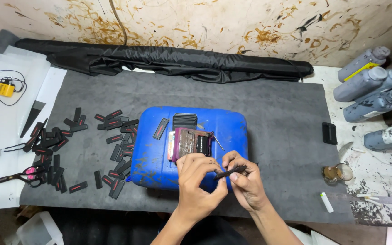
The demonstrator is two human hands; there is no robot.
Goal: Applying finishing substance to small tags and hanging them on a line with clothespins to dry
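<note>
Over on the left, scissors (21, 175) lie by a big scatter of black strips (82, 147) on the grey mat (277, 122). Next, a blue jug (189, 149) lies flat with a dirty little box (191, 143) on top. Just in front, the left hand (196, 181) and right hand (246, 179) both pinch 1 black strip (230, 172). Far right lie 4 grey bottles (370, 90).

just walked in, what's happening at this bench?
A person holds a small black strip between both hands, left hand and right hand, over a blue plastic can lying flat on a grey mat. On the can sit a dirty maroon block and a stack of black pieces. Many more black strips lie scattered to the left, beside scissors.
</note>
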